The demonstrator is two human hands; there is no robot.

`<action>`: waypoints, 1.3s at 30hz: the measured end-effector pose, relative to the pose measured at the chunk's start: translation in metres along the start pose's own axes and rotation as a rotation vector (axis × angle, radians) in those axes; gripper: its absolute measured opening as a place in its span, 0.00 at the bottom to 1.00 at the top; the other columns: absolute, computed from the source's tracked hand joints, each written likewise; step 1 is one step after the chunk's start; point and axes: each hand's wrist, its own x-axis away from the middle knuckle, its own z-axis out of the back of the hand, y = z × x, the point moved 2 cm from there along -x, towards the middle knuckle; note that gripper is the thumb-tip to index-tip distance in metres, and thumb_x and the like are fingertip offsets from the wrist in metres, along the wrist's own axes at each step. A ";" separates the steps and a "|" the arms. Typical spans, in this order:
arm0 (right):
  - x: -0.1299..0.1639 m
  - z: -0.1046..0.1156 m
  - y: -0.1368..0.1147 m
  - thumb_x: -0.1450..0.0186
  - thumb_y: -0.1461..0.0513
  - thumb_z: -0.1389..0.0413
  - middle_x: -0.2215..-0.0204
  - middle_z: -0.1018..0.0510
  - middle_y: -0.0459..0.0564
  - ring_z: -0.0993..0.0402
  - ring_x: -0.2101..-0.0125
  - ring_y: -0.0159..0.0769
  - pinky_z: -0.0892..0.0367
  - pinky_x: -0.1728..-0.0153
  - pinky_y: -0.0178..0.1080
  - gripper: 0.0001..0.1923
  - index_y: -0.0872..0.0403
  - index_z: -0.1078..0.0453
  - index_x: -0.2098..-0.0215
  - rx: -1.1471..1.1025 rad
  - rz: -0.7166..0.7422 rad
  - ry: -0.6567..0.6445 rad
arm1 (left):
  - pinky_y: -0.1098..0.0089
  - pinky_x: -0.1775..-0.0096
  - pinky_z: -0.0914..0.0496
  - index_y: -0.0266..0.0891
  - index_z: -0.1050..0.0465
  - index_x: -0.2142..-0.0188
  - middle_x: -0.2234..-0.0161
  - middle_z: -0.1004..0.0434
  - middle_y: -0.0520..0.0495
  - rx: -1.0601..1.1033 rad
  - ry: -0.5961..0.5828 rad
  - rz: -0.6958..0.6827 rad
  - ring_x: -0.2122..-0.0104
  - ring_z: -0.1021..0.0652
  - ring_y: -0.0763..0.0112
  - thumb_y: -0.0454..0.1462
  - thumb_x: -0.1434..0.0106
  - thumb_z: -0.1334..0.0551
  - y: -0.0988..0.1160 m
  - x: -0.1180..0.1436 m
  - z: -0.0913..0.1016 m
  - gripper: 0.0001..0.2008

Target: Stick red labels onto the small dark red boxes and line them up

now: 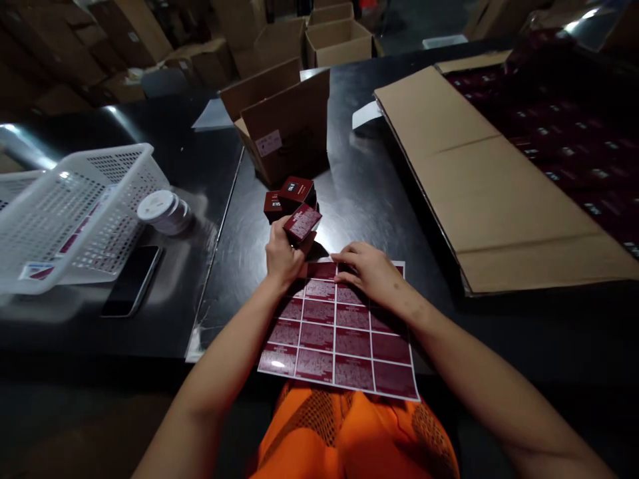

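Observation:
A small dark red box (pixel 302 223) with a printed label on its upper face is gripped in my left hand (pixel 285 256). Below it lies a sheet of dark red labels (pixel 335 326), overhanging the table's front edge toward my lap. The fingers of my right hand (pixel 369 273) are bent together at the sheet's top edge, where a bit of white backing shows. Just beyond my left hand stand two more small boxes, one dark red box (pixel 297 191) in front and another box (pixel 272 205) at its left.
An open carton (pixel 284 133) stands behind the small boxes. At left are a white plastic basket (pixel 124 159), round white rolls (pixel 164 211) and a phone (pixel 132 281). A large carton (pixel 479 179) full of dark red boxes fills the right side.

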 end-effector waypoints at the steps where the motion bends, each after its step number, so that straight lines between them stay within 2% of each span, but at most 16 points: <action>1: 0.000 0.000 0.001 0.38 0.64 0.34 0.61 0.21 0.54 0.24 0.59 0.42 0.28 0.56 0.43 0.14 0.53 0.22 0.53 -0.046 0.004 0.024 | 0.61 0.58 0.27 0.42 0.33 0.50 0.55 0.23 0.42 0.008 0.020 0.015 0.58 0.21 0.59 0.46 0.43 0.31 -0.002 -0.003 0.002 0.24; 5: -0.001 0.001 0.005 0.38 0.65 0.34 0.61 0.22 0.52 0.24 0.61 0.39 0.28 0.58 0.41 0.14 0.52 0.22 0.53 -0.147 0.042 0.090 | 0.61 0.57 0.27 0.41 0.33 0.50 0.57 0.21 0.43 0.003 0.045 0.082 0.58 0.21 0.58 0.47 0.44 0.30 -0.006 -0.010 0.007 0.26; 9: -0.001 0.003 -0.009 0.34 0.60 0.38 0.56 0.22 0.56 0.27 0.55 0.46 0.33 0.56 0.47 0.16 0.53 0.24 0.48 0.046 0.202 0.205 | 0.62 0.59 0.27 0.41 0.32 0.51 0.58 0.20 0.45 0.038 -0.014 0.098 0.60 0.20 0.60 0.47 0.44 0.29 0.003 -0.007 0.003 0.25; 11: -0.001 0.001 -0.017 0.30 0.58 0.42 0.57 0.20 0.56 0.27 0.57 0.44 0.36 0.59 0.46 0.15 0.55 0.25 0.48 0.112 0.275 0.259 | 0.63 0.60 0.27 0.41 0.32 0.51 0.58 0.20 0.46 0.065 -0.064 0.089 0.60 0.20 0.61 0.46 0.43 0.29 0.012 -0.002 0.000 0.24; 14: 0.000 -0.006 -0.024 0.27 0.60 0.47 0.63 0.18 0.51 0.27 0.62 0.40 0.38 0.63 0.44 0.12 0.54 0.23 0.54 0.170 0.362 0.299 | 0.65 0.61 0.27 0.40 0.32 0.51 0.58 0.20 0.46 0.071 -0.113 0.085 0.62 0.20 0.64 0.43 0.42 0.30 0.023 0.004 -0.002 0.22; 17: 0.000 -0.012 -0.023 0.27 0.63 0.48 0.65 0.16 0.49 0.25 0.63 0.38 0.38 0.63 0.44 0.12 0.52 0.22 0.58 0.181 0.408 0.319 | 0.66 0.61 0.27 0.40 0.32 0.51 0.59 0.20 0.46 0.047 -0.115 0.096 0.62 0.20 0.64 0.42 0.42 0.29 0.028 0.006 -0.001 0.22; 23: 0.003 -0.020 -0.020 0.27 0.65 0.49 0.59 0.15 0.50 0.21 0.60 0.37 0.30 0.58 0.43 0.14 0.51 0.21 0.57 0.238 0.487 0.316 | 0.66 0.61 0.27 0.41 0.32 0.53 0.60 0.20 0.47 0.023 -0.113 0.115 0.62 0.20 0.64 0.40 0.42 0.29 0.022 0.001 0.001 0.20; 27: 0.004 -0.023 -0.023 0.28 0.65 0.47 0.58 0.15 0.49 0.20 0.59 0.38 0.29 0.59 0.41 0.11 0.52 0.21 0.62 0.267 0.480 0.365 | 0.66 0.61 0.28 0.40 0.31 0.53 0.60 0.20 0.46 -0.006 -0.124 0.121 0.62 0.20 0.63 0.39 0.43 0.28 0.017 -0.002 0.001 0.21; 30: 0.002 -0.024 -0.024 0.27 0.65 0.48 0.55 0.16 0.49 0.21 0.57 0.40 0.30 0.58 0.43 0.12 0.53 0.23 0.63 0.298 0.428 0.310 | 0.64 0.60 0.28 0.40 0.32 0.52 0.58 0.20 0.44 -0.015 -0.135 0.124 0.60 0.20 0.61 0.41 0.43 0.29 0.015 -0.003 0.000 0.22; 33: 0.000 -0.024 -0.025 0.26 0.65 0.50 0.54 0.18 0.52 0.23 0.55 0.40 0.30 0.55 0.42 0.12 0.54 0.23 0.57 0.301 0.374 0.248 | 0.64 0.60 0.28 0.40 0.31 0.53 0.58 0.20 0.44 -0.029 -0.138 0.135 0.60 0.20 0.60 0.42 0.42 0.29 0.014 -0.004 -0.002 0.21; 36: -0.001 -0.023 -0.023 0.26 0.66 0.51 0.57 0.18 0.53 0.23 0.59 0.38 0.29 0.58 0.40 0.14 0.56 0.25 0.50 0.257 0.362 0.270 | 0.65 0.60 0.28 0.40 0.31 0.53 0.59 0.20 0.45 -0.023 -0.141 0.144 0.61 0.20 0.61 0.40 0.43 0.29 0.013 -0.004 -0.003 0.21; 39: 0.000 -0.020 -0.023 0.27 0.65 0.49 0.60 0.17 0.50 0.23 0.60 0.38 0.29 0.58 0.41 0.12 0.55 0.23 0.55 0.264 0.440 0.341 | 0.65 0.60 0.27 0.40 0.32 0.53 0.59 0.19 0.46 -0.019 -0.140 0.146 0.61 0.20 0.62 0.40 0.43 0.29 0.014 -0.004 -0.003 0.20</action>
